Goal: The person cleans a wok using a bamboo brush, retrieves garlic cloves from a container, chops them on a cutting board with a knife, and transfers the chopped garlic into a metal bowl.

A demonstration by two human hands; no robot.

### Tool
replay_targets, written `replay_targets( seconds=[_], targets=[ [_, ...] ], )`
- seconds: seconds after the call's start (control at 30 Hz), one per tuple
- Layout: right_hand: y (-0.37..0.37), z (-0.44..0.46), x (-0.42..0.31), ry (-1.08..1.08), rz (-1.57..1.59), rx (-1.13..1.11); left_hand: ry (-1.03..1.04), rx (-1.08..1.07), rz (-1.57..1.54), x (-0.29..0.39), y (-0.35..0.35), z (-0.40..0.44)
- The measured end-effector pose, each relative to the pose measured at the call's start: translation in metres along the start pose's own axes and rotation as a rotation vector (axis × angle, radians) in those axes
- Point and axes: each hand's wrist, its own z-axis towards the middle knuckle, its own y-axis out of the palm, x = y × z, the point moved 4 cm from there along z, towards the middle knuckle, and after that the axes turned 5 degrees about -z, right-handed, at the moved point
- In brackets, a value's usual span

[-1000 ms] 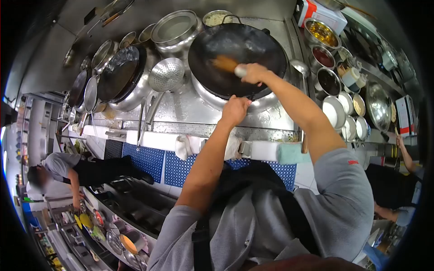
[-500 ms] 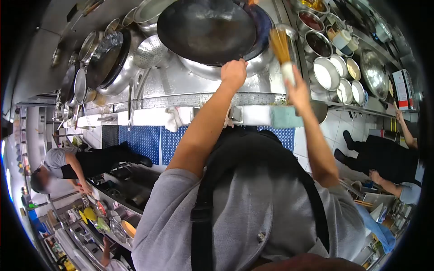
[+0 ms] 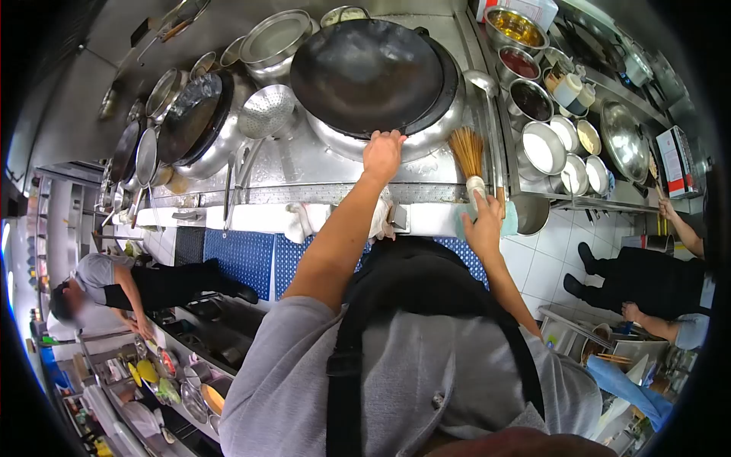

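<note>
Wok (image 3: 365, 72) sits toward the far middle of the bench (image 3: 304, 169), over a broad steel ring (image 3: 435, 141) that I take to be there to cradle its rounded base. A second dark rim (image 3: 454, 87) shows beneath it on the right. I have the left hand (image 3: 383, 154) at its near edge, fingers curled and gripping the rim; that seems the shortest reach for steadying or tilting the bowl, with the palm clear of the inside.

Right of the wok, the bamboo brush (image 3: 467, 151) has its bristles pointing away and its pale handle toward me, an arrangement that suits a straight pickup. I see the right hand (image 3: 483, 226) at that handle's near end, fingers loosely spread and open; whether they touch it, I cannot tell.

Farther right, the ladle (image 3: 480, 81) lies with its bowl far and its handle near, presumably so it can be grabbed without crossing the wok. On the left, the perforated skimmer (image 3: 266, 112) points its handle nearward too, likely for the same reason. Sauce bowls (image 3: 531, 100) line the right side, probably for quick dipping.
</note>
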Motion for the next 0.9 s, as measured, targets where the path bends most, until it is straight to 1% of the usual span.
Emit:
replay_targets(
  seconds=[0.1, 0.13, 0.23, 0.27, 0.37, 0.4, 0.5, 0.53, 0.63, 0.73, 0.9],
  targets=[
    [-0.017, -0.001, -0.017, -0.102, 0.314, -0.049, -0.027, -0.026, 0.005, -0.002, -0.003, 0.005],
    [-0.028, -0.001, -0.029, -0.159, 0.346, -0.014, -0.037, -0.045, 0.012, -0.002, -0.004, 0.005],
    [-0.025, -0.005, -0.047, -0.15, 0.528, -0.281, -0.085, -0.092, -0.004, -0.001, -0.006, 0.005],
    [-0.022, -0.01, -0.051, -0.224, 0.522, -0.24, -0.097, -0.106, -0.017, 0.0, -0.007, 0.007],
    [-0.017, -0.023, -0.061, -0.23, 0.523, -0.437, -0.123, -0.163, 0.006, 0.0, -0.009, 0.009],
    [-0.018, -0.027, -0.065, -0.269, 0.531, -0.463, -0.123, -0.145, 0.01, 0.002, -0.01, 0.008],
    [-0.008, -0.042, -0.063, -0.263, 0.565, -0.54, -0.116, -0.15, 0.034, 0.003, -0.007, 0.007],
    [-0.006, -0.045, -0.061, -0.29, 0.567, -0.547, -0.114, -0.134, 0.04, 0.004, -0.007, 0.006],
    [-0.001, -0.048, -0.052, -0.261, 0.546, -0.623, -0.114, -0.13, 0.032, 0.005, -0.006, 0.006],
    [-0.003, -0.043, -0.048, -0.256, 0.495, -0.619, -0.094, -0.113, 0.046, 0.004, -0.004, 0.007],
    [-0.005, -0.031, -0.054, -0.322, 0.483, -0.625, -0.091, -0.131, 0.051, 0.006, -0.006, 0.007]
  ],
)
